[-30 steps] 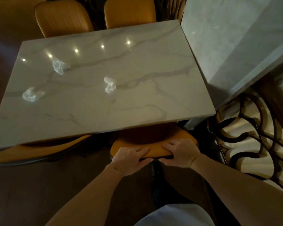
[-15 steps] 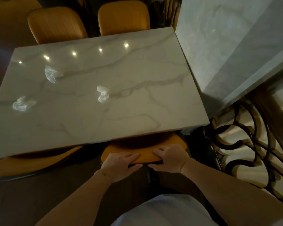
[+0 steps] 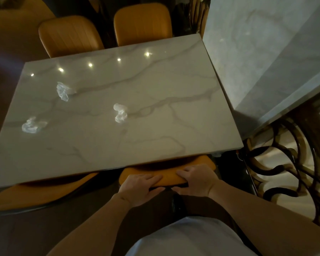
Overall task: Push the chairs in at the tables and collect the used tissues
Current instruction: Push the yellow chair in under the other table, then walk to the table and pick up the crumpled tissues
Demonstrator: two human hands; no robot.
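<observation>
Marble table (image 3: 155, 100) | three tissues (image 3: 120, 112) | railing (image 3: 284, 172) right of gripped chair (image 3: 167, 175)

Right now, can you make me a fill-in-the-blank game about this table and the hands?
1. The table has ___ crumpled tissues on it.
2. Both hands grip the back of an orange ___.
3. The left hand and right hand hold ___ tissues.
4. Across the table stand ___ orange chairs.

Missing words: three; chair; no; two
</observation>
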